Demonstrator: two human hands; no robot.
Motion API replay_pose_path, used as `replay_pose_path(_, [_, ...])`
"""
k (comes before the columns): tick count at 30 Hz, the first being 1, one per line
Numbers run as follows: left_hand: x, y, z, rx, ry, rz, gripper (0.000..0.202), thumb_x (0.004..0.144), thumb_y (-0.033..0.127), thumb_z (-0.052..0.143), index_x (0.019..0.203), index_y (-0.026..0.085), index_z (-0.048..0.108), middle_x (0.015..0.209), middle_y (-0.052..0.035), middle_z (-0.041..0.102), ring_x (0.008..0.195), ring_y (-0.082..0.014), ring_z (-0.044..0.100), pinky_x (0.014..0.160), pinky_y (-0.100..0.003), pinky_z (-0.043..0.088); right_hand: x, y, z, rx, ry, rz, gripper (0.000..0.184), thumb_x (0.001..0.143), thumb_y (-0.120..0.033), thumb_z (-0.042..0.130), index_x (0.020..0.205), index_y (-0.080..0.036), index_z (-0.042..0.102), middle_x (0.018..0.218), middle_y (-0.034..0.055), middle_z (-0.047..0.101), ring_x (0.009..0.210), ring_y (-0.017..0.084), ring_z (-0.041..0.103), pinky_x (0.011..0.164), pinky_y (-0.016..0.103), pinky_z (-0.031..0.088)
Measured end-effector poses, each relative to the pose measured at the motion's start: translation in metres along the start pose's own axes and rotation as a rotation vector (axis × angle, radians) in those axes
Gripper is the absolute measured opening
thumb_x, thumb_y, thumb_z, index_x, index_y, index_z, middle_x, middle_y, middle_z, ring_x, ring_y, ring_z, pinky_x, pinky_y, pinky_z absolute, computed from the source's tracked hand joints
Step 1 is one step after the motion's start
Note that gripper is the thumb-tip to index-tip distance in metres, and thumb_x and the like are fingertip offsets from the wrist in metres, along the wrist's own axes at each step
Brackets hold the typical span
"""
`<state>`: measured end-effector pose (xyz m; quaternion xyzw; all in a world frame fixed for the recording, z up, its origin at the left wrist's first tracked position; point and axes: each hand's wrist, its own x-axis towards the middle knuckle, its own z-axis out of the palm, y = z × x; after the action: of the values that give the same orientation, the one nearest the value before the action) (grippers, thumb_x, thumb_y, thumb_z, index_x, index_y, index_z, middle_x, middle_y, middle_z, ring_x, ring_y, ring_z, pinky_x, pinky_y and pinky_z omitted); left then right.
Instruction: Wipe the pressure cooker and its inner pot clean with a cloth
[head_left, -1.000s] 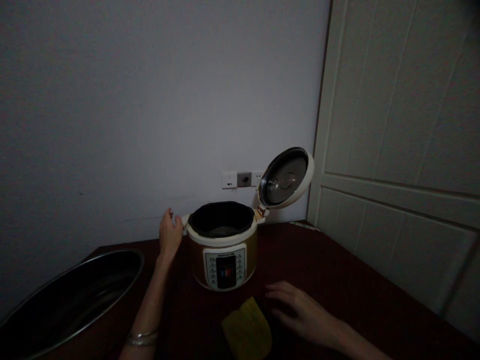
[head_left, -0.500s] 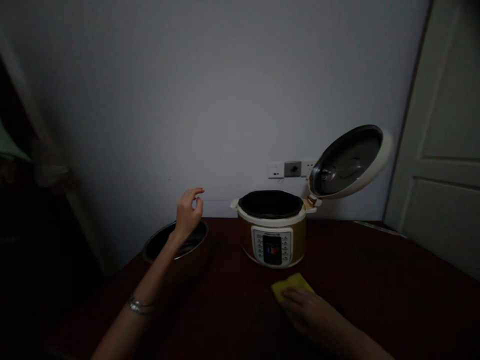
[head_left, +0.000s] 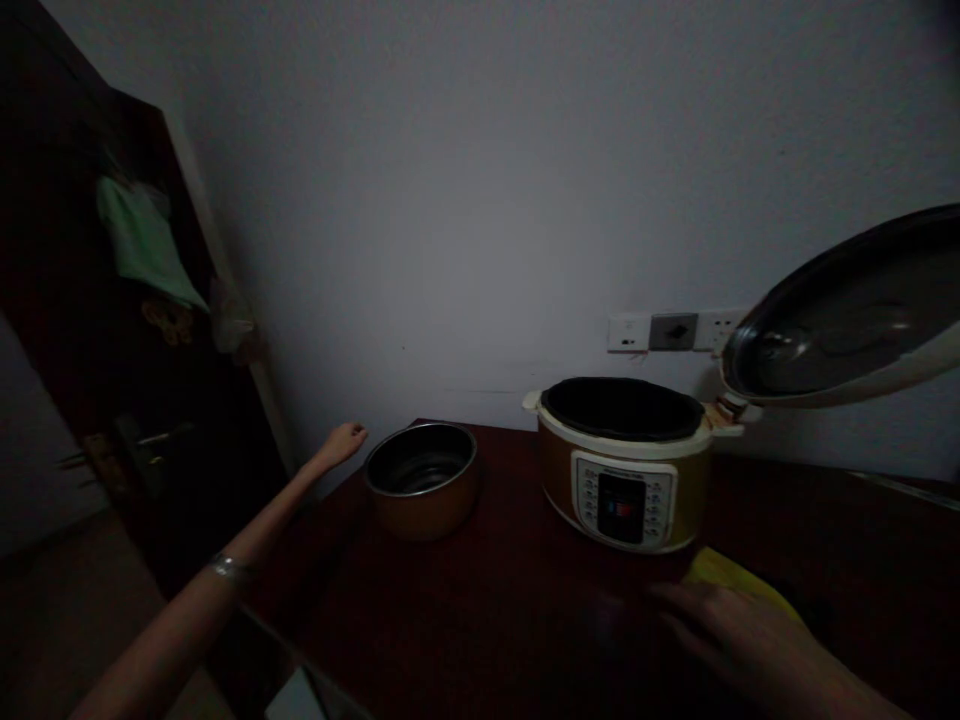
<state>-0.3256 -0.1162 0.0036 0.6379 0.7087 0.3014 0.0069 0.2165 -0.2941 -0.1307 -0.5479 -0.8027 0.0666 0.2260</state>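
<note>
My left hand (head_left: 343,444) is in the air just left of the inner pot (head_left: 426,512), its fingers curled in with nothing seen in them. This pot is golden outside and dark inside, and it stands upright on the dark red table. Lower right, my right hand (head_left: 731,625) has its fingers stretched out and its thumb apart. A yellow cloth (head_left: 739,575) lies right behind that hand, partly hidden by it; whether they touch I cannot tell. Behind it stands a white and gold electric pressure cooker (head_left: 626,480), its hinged lid (head_left: 862,310) raised to the right.
Wall sockets (head_left: 673,332) are behind the cooker. On the left is a dark door (head_left: 161,400) with a green cloth (head_left: 146,240) hanging on it. The table's left edge (head_left: 292,640) runs below my left arm, near a pale object (head_left: 295,697).
The view has turned left, so the cooker appears farther right. My left hand has gone from above the inner pot to its left side. My right fingers have come off the yellow cloth.
</note>
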Motion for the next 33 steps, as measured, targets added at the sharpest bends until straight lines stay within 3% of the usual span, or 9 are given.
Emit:
replay_pose_path(2, [-0.004,-0.009,0.009,-0.019,-0.070,-0.009,0.021,0.067,0.033,0.047,0.056,0.020,0.058,0.052,-0.0069,0.064,0.049,-0.0189,0.060,0.058,-0.031,0.050,0.024,-0.040,0.003,0.068,-0.048,-0.022,0.039,0.081,-0.039,0.049,0.116,-0.030,0.064,0.100,0.0091,0.071,0.085,0.025,0.068,0.074,0.037,0.053])
replay_pose_path(6, [-0.004,-0.019,0.028,-0.062,-0.153,0.000,0.031,0.068,0.046,0.048,0.050,0.022,0.054,0.051,-0.0069,0.063,0.050,-0.0190,0.060,0.054,-0.028,0.049,0.086,-0.101,0.020,0.413,-0.101,-0.052,0.060,0.084,-0.044,0.047,0.137,-0.017,0.043,0.078,0.0068,0.069,0.067,0.019,0.065,0.065,0.032,0.053])
replay_pose_path(9, [0.000,-0.022,0.039,-0.096,-0.181,0.006,0.036,0.067,0.053,0.047,0.051,0.022,0.055,0.058,-0.0081,0.066,0.059,-0.0217,0.063,0.058,-0.030,0.050,0.137,-0.128,0.037,0.808,-0.161,0.132,0.067,0.086,-0.040,0.046,0.143,-0.010,0.027,0.069,0.0041,0.065,0.052,0.016,0.060,0.045,0.028,0.049])
replay_pose_path(11, [0.002,-0.024,0.044,-0.119,-0.186,0.013,0.036,0.066,0.055,0.047,0.054,0.022,0.057,0.064,-0.0086,0.069,0.066,-0.0228,0.064,0.064,-0.031,0.050,0.167,-0.140,0.046,1.041,-0.191,0.260,0.067,0.088,-0.033,0.045,0.144,-0.007,0.018,0.063,0.0013,0.061,0.047,0.014,0.057,0.040,0.025,0.048])
replay_pose_path(14, [0.003,-0.026,0.049,-0.142,-0.188,0.024,0.034,0.066,0.053,0.048,0.059,0.022,0.059,0.071,-0.0088,0.070,0.073,-0.0240,0.065,0.071,-0.032,0.050,0.200,-0.153,0.060,1.239,-0.211,0.381,0.068,0.091,-0.028,0.043,0.144,-0.004,0.007,0.055,-0.0025,0.058,0.042,0.012,0.055,0.038,0.023,0.048])
replay_pose_path(17, [0.001,-0.027,0.050,-0.169,-0.186,0.024,0.032,0.067,0.051,0.047,0.063,0.022,0.061,0.074,-0.0095,0.071,0.075,-0.0250,0.065,0.074,-0.034,0.050,0.219,-0.159,0.073,1.325,-0.247,0.414,0.070,0.092,-0.030,0.044,0.143,-0.003,0.004,0.053,-0.0028,0.058,0.040,0.012,0.055,0.037,0.023,0.049])
replay_pose_path(20, [0.000,-0.027,0.051,-0.241,-0.177,-0.008,0.031,0.065,0.051,0.050,0.063,0.022,0.062,0.075,-0.0095,0.071,0.078,-0.0261,0.065,0.077,-0.035,0.050,0.228,-0.163,0.083,1.345,-0.283,0.412,0.064,0.093,-0.030,0.043,0.141,-0.004,0.009,0.050,-0.0028,0.058,0.039,0.012,0.055,0.037,0.023,0.049])
replay_pose_path(26, [0.002,-0.036,0.056,-0.294,-0.164,-0.038,0.044,0.062,0.058,0.048,0.076,0.020,0.066,0.089,-0.0108,0.072,0.089,-0.0278,0.065,0.085,-0.037,0.048,0.238,-0.165,0.083,1.408,-0.273,0.370,0.035,0.089,-0.020,0.046,0.121,-0.007,0.039,0.052,-0.0026,0.059,0.040,0.010,0.056,0.039,0.019,0.049])
replay_pose_path(33, [0.005,-0.039,0.051,-0.348,-0.324,-0.103,0.053,0.059,0.059,0.053,0.086,0.015,0.066,0.098,-0.0115,0.071,0.094,-0.0298,0.065,0.081,-0.037,0.051,0.253,-0.170,0.089,1.450,-0.197,0.399,0.049,0.081,-0.007,0.045,0.128,-0.005,0.031,0.043,-0.0073,0.054,0.035,0.010,0.054,0.036,0.017,0.046])
